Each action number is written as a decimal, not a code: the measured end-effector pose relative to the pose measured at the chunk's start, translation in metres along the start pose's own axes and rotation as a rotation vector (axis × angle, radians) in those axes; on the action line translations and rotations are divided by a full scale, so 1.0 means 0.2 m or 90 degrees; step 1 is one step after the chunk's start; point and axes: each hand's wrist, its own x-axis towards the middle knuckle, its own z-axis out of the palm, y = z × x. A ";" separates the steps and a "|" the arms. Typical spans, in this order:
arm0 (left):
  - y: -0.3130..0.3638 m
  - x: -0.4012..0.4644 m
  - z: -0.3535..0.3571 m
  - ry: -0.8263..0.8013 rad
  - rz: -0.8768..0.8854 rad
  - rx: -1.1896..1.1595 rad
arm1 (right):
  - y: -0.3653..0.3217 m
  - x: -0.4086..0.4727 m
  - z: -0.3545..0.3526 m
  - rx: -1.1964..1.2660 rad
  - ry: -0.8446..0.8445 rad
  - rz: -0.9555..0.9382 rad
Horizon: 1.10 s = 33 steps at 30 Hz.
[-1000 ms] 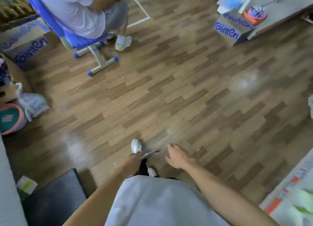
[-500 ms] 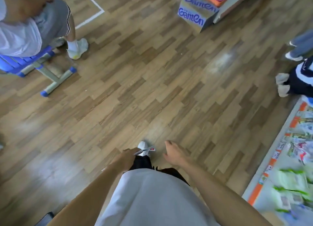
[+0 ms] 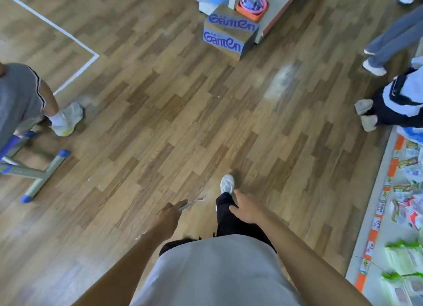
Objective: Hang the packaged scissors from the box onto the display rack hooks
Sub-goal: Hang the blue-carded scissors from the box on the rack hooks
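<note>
Left hand: fingers pinching thin flat packaged scissors, seen edge-on, red-and-white card tip forward.
Right hand: fingers loosely spread, holding nothing.
Underfoot: brown wood-plank floor.

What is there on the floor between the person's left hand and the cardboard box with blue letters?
In the head view, only bare wooden floor lies between the left hand, which holds a packaged scissors, and the cardboard box.

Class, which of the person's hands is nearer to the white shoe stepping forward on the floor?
Right. The right hand hangs just below and beside the white shoe; the left hand, holding a scissors package, is farther off to the left.
</note>
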 end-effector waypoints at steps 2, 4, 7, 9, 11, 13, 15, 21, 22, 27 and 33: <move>0.08 0.19 -0.09 0.008 -0.010 -0.008 | 0.02 0.15 -0.20 -0.014 0.008 -0.028; 0.20 0.35 -0.23 0.022 -0.054 -0.022 | 0.03 0.28 -0.42 -0.041 -0.005 -0.034; 0.39 0.61 -0.47 0.047 -0.109 -0.033 | 0.01 0.50 -0.75 -0.097 -0.019 -0.078; 0.47 0.77 -0.62 0.060 -0.121 -0.035 | -0.02 0.65 -0.96 -0.113 -0.026 -0.104; 0.53 0.89 -0.72 0.061 -0.136 -0.079 | -0.07 0.77 -1.15 -0.149 -0.042 -0.122; 0.57 1.02 -0.84 0.078 -0.151 -0.113 | -0.14 0.90 -1.33 -0.178 -0.052 -0.138; 0.59 1.14 -0.95 0.102 -0.167 -0.129 | -0.24 1.04 -1.50 -0.193 -0.060 -0.155; 0.50 1.61 -1.29 0.139 -0.208 -0.210 | -0.56 1.50 -1.88 -0.209 -0.047 -0.191; 0.47 1.70 -1.37 0.147 -0.213 -0.229 | -0.63 1.57 -1.95 -0.213 -0.042 -0.186; 0.21 2.18 -1.70 0.157 -0.201 -0.236 | -0.96 1.87 -2.34 -0.250 -0.022 -0.158; 0.20 2.45 -2.29 0.157 -0.218 -0.234 | -1.39 2.21 -2.68 -0.246 -0.006 -0.167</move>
